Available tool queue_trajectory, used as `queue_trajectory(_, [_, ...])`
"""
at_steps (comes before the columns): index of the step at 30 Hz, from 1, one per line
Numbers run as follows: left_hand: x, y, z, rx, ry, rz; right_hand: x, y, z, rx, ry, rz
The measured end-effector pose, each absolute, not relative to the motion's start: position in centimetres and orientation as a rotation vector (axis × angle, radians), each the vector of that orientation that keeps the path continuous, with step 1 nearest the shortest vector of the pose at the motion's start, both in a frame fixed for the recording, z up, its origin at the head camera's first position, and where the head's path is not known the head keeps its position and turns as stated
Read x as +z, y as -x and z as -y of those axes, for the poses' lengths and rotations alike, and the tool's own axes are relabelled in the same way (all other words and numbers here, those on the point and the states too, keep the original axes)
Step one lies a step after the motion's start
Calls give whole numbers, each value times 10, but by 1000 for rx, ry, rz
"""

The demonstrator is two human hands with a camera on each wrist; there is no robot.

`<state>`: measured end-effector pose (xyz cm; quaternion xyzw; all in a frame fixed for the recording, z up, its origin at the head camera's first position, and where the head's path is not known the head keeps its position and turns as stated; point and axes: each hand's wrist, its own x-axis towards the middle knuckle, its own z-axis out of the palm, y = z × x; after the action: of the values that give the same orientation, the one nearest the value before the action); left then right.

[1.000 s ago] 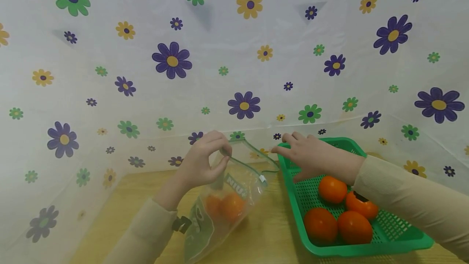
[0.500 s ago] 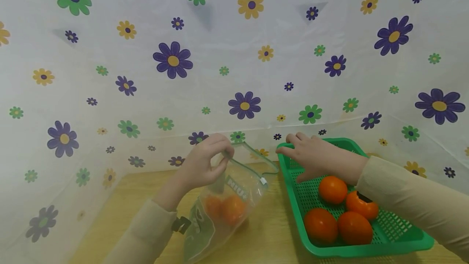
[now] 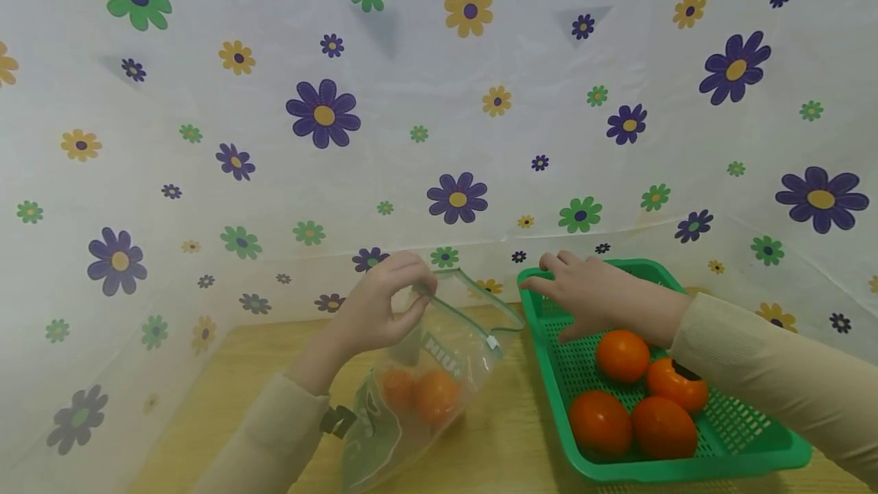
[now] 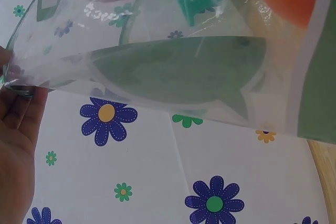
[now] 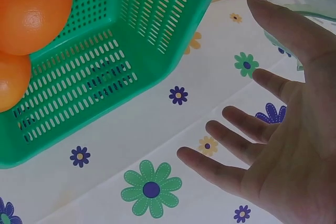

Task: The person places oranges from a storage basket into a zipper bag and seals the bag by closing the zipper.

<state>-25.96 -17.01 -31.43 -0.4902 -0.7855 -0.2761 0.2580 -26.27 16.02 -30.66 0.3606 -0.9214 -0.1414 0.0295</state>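
The clear plastic bag (image 3: 418, 380) is see-through with green leaf prints, white lettering on a green band and a green zip strip along its gaping mouth. It stands tilted on the counter (image 3: 494, 441), just beside the green basket (image 3: 754, 441) on that basket's left, its mouth lifted toward the basket's far corner. Two orange fruits (image 3: 425, 395) lie inside the bag, low down, touching each other. The left hand (image 3: 380, 303) pinches the near rim of the bag's mouth between thumb and curled fingers, holding it up. In the left wrist view the film (image 4: 173, 72) stretches across the picture with a fruit showing through at the upper right.

The right hand (image 3: 590, 292) hovers above the basket's far-left corner with its fingers spread and straight, holding nothing; the right wrist view shows the open palm (image 5: 294, 156) beside the perforated basket wall (image 5: 94, 82). Four more orange fruits (image 3: 638, 399) sit clustered in the basket.

The counter is pale wood. A white sheet printed with purple, green and yellow flowers (image 3: 322, 113) hangs behind the basket and down both sides.
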Motion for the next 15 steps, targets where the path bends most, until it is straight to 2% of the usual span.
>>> queue_trajectory(15, [-314, 262, 171, -766, 1321, 2143, -309, 261, -168, -397, -1099, 2926])
